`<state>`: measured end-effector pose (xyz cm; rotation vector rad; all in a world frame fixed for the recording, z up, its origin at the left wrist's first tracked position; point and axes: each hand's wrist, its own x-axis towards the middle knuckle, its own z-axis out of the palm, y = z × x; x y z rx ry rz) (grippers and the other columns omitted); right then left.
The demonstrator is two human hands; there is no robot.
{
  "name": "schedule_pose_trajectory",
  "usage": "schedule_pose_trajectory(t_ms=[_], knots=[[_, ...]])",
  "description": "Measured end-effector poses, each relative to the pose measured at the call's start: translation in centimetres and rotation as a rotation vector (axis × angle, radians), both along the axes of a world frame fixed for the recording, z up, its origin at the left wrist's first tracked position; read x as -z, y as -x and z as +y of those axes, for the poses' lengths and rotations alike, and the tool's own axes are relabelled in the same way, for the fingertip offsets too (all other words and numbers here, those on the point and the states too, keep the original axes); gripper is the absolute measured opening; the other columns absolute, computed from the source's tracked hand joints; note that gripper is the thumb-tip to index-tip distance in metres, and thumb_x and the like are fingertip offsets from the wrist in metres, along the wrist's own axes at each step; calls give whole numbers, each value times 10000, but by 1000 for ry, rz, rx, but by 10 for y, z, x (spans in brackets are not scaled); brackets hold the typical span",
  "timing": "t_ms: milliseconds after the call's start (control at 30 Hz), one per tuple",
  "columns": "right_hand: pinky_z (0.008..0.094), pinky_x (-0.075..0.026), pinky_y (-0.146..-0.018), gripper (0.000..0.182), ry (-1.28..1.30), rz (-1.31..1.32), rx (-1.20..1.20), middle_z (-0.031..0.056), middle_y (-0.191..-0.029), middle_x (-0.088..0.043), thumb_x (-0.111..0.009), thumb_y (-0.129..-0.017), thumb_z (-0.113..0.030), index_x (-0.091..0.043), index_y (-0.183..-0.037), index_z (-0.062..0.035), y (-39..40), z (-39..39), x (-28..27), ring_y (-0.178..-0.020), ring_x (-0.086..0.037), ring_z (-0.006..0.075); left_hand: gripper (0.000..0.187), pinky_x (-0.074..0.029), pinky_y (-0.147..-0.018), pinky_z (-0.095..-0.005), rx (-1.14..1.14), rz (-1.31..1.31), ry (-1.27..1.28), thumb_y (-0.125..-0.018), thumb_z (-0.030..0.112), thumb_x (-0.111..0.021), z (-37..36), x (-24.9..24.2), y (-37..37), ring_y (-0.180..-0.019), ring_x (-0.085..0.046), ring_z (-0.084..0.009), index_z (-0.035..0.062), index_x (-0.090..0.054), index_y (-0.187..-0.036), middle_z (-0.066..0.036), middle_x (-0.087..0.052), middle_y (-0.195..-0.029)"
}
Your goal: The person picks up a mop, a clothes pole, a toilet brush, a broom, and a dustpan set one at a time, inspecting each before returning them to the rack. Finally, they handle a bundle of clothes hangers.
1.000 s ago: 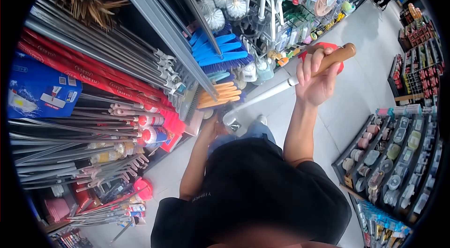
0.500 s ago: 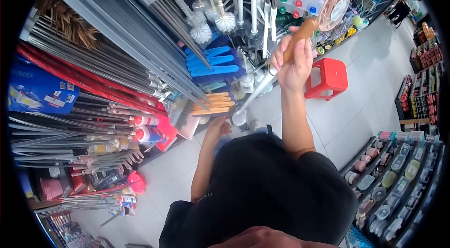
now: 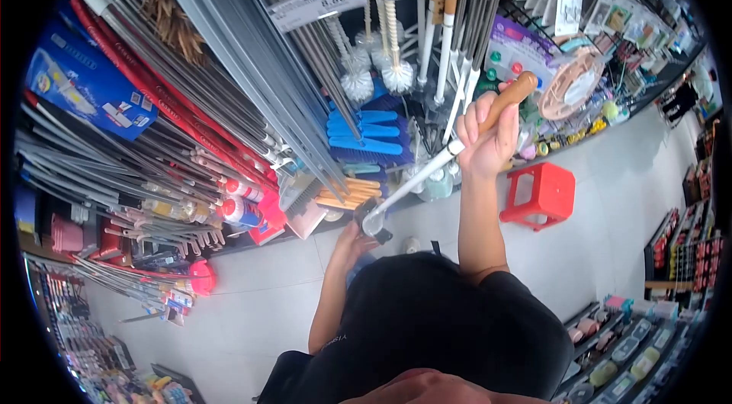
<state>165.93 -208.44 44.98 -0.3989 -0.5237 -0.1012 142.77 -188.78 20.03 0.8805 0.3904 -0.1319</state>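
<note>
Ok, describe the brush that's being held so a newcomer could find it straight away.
Start at the shelf wall of hanging brooms and mops, then drop to the red stool on the floor. Just left of it, the right hand grips a long brush: a white shaft with a wooden grip, held slanted, unlike the hanging ones.

Bright, even shop lighting; strong fisheye bending, black vignetted corners, slight motion blur.

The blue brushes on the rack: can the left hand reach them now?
Probably yes. The left hand is low beside the brush head, and the blue brushes hang on the rack just above it with only the wooden brushes between. It looks busy, though.
</note>
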Motion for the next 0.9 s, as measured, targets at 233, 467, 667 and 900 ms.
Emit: schedule_pose_trajectory(t_ms=[233, 467, 667, 900], knots=[[242, -395, -406, 300, 120, -125, -16, 93, -795, -500, -412, -1008, -233, -374, -1233, -39, 8, 17, -81, -475, -440, 123, 755, -504, -923, -406, 9, -101, -163, -823, 128, -712, -18, -24, -16, -1117, -560, -257, -19, -275, -1420, -139, -483, -1308], [230, -446, -420, 401, 384, -346, 11, 115, -803, -583, -409, -1011, -246, -388, -1301, 29, -2, 34, -166, -508, -555, 121, 380, -556, -798, -355, -6, -228, -184, -938, 105, -522, -41, -86, -54, -935, -640, -231, -47, -460, -1281, -139, -605, -1101], [244, -473, -405, 404, 436, -417, -36, 105, -776, -576, -428, -1004, -292, -443, -1232, 41, -23, 47, -227, -502, -567, 117, 357, -555, -792, -360, -86, -345, -233, -954, 105, -504, -66, -147, -83, -882, -667, -276, -73, -429, -1255, -196, -619, -1038], [265, -474, -475, 413, 536, -528, -54, 91, -796, -573, -437, -997, -284, -460, -1228, 58, -23, 60, -267, -549, -550, 133, 315, -561, -813, -366, -208, -594, -159, -957, 130, -517, -88, -223, -93, -893, -669, -277, -77, -446, -1183, -201, -595, -1083]])
